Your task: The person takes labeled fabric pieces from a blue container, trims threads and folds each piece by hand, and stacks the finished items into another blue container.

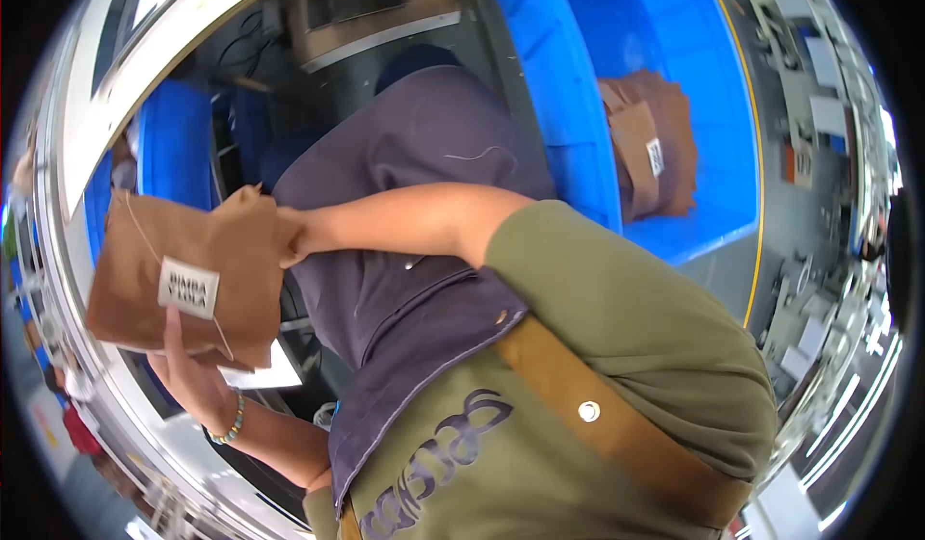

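A brown fabric piece (125, 294) is held up at the left, bearing a sewn white label (189, 288) that reads "BIMBA Y LOLA". A loose pale thread hangs across it above and below the label. My right hand (294, 236) grips its right edge, with the fingertips partly hidden by folded cloth. My left hand (191, 378), with a beaded bracelet (231, 422) at the wrist, holds the lower edge. Its index finger lies on the front, touching the bottom of the label, while other fingers go behind the cloth.
To the right, a large blue bin (718, 169) contains a stack of brown fabric pieces (674, 135) with a similar label. A white table edge (125, 87) curves along the left. Another blue container (175, 145) stands beneath it. A cardboard box (376, 10) sits at the top.
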A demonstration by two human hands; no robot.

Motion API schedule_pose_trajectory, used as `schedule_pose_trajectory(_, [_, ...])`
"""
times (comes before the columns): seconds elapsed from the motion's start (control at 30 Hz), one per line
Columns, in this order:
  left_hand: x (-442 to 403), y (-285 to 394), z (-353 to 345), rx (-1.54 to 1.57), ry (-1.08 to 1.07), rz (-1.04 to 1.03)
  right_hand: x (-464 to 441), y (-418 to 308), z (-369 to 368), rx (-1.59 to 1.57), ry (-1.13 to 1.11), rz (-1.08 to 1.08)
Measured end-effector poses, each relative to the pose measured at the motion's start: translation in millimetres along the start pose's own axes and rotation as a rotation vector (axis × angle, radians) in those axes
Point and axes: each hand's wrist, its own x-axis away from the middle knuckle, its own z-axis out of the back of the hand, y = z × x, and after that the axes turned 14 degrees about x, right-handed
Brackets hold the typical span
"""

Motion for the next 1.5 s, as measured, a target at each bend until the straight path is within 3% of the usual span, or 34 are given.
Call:
schedule_pose_trajectory(0.1, [-15,0,-90,0.183,-0.355,0.075,-4,0,-2,-0.036,0.056,0.01])
schedule_pose_trajectory(0.17, [6,-7,-160,0.087,-0.581,-0.078,-1,1,-2,-0.05,0.092,0.011])
schedule_pose_trajectory(0.2, [18,-4,-200,0.305,-0.604,0.112,-2,1,-3,-0.052,0.111,0.012])
schedule_pose_trajectory(0.23, [20,-17,-218,0.261,-0.836,0.025,0,2,-2,-0.058,0.129,0.01])
schedule_pose_trajectory(0.27, [36,-21,-247,0.368,-0.978,0.064,8,5,4,-0.056,0.14,0.001])
schedule_pose_trajectory(0.3, [63,-20,-279,0.537,-0.857,0.412,0,2,-1,-0.065,0.155,0.013])
schedule_pose_trajectory(0.37, [90,-38,-317,0.467,-0.929,0.616,-3,0,-1,-0.069,0.18,0.017])
schedule_pose_trajectory(0.43, [110,-71,-335,0.594,-1.059,0.792,-5,0,-2,-0.07,0.202,0.013])
schedule_pose_trajectory(0.53, [115,-96,-308,0.462,-1.073,0.72,-7,-3,-4,-0.08,0.223,0.023])
schedule_pose_trajectory(0.6, [93,-96,-273,0.264,-1.155,0.407,-4,-5,0,-0.087,0.237,0.03])
schedule_pose_trajectory(0.73, [64,-79,-180,-0.03,-0.863,0.198,-13,-7,-9,-0.1,0.273,0.047])
schedule_pose_trajectory(0.9, [54,-100,-51,0.047,-0.285,0.2,-19,-7,-24,-0.07,0.353,0.08])
schedule_pose_trajectory(1.03, [56,-117,5,0.161,0.101,0.143,-5,2,-19,0.047,0.293,0.143])
schedule_pose_trajectory(1.07, [53,-122,13,0.179,0.179,0.128,-6,1,-21,-0.002,0.373,0.139])
schedule_pose_trajectory(1.13, [44,-128,19,0.152,0.277,0.083,-9,3,-24,0.035,0.391,0.183])
schedule_pose_trajectory(1.27, [19,-141,24,-0.29,0.264,-0.029,-6,-6,-19,0.17,0.268,0.211])
schedule_pose_trajectory(1.4, [-14,-155,28,0.355,0.405,0.339,3,-13,-1,0.097,0.279,0.222])
schedule_pose_trajectory(1.5, [-34,-176,34,0.734,0.382,0.488,9,-16,32,-0.338,0.481,0.127])
